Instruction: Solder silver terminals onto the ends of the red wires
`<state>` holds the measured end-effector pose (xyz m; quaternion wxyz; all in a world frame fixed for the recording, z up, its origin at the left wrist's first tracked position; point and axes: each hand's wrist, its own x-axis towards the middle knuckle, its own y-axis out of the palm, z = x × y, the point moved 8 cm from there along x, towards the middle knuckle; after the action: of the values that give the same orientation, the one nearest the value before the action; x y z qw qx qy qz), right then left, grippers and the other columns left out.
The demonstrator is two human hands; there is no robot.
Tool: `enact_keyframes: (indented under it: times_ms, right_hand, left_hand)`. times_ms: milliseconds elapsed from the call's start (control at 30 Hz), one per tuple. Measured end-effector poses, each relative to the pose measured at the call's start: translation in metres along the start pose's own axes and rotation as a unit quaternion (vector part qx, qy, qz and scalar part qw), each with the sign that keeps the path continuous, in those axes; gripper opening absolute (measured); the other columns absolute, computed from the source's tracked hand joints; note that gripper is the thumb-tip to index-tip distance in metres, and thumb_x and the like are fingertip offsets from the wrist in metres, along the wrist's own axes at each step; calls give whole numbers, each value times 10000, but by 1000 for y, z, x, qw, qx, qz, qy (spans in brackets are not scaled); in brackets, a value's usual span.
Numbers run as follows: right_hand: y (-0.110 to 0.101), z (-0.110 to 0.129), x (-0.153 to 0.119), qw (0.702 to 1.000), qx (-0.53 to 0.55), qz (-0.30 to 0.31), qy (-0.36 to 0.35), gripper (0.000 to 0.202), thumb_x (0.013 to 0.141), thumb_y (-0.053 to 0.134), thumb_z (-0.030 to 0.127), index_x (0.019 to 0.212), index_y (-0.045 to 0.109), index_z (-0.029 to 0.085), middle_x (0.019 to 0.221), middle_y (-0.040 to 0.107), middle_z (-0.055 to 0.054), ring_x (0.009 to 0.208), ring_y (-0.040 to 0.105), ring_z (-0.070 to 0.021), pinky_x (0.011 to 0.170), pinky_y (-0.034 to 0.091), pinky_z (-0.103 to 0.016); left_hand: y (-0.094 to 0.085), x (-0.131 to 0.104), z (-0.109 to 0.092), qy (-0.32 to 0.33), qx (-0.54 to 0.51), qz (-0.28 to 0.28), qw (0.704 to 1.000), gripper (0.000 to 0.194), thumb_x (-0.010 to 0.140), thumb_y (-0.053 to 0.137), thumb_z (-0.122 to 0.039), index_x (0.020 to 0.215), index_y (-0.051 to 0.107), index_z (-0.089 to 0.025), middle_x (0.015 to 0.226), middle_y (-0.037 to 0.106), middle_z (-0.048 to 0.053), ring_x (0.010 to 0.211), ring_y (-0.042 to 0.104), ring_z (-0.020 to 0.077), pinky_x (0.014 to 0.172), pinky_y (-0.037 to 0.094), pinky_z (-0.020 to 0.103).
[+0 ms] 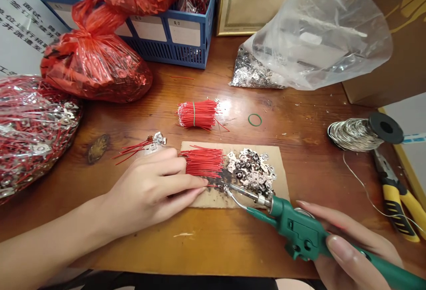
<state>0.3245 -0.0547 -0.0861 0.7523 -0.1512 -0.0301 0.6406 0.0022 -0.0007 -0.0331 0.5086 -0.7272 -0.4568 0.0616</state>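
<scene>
My left hand (153,181) lies at the left edge of a cardboard piece (282,179), its fingertips pressed on a short red wire (213,186). Wrapped round the handle of a green soldering gun (299,228), my right hand (353,245) is at the lower right. The gun's metal tip and thin feed tube meet at the wire's right end. Just above my left fingertips is a row of loose red wires (204,161). Small metal tabs (253,170) are heaped to the right of that row, on the same cardboard.
Behind are a tied bundle of red wires (199,115), a green rubber band (254,119), a clear bag (313,37), a blue basket (166,33) and red bags (96,64). A solder spool (359,132) and pliers (392,197) lie right; finished-looking wired tabs (143,146) lie left.
</scene>
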Motion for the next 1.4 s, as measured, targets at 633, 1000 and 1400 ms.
enact_keyframes:
  times_ms: [633,1000,1400]
  right_hand:
    - [20,9,14,980,192,26,38,250,886,825,413,1061,913,258,853,834,-129,540,706,-211,430,572,-257]
    - [26,19,23,968,250,7,7,287,855,845,448,1020,921,224,739,786,-151,485,615,-162,423,504,-234]
    - [28,5,24,959,283,21,26,309,811,889,461,1013,922,230,775,786,-149,529,604,-171,434,503,-250]
  left_hand:
    - [1,3,2,23,-15,2,1000,144,1029,697,-173,1075,824,-223,712,611,-3,650,488,164,626,344,326]
    - [-9,1,-13,52,8,-42,998,144,974,700,-140,990,825,-209,657,617,2,620,522,162,589,392,300]
    - [-87,-71,31,-175,146,-172,958,196,1032,711,-333,1055,866,-215,615,597,-27,574,558,134,521,438,224]
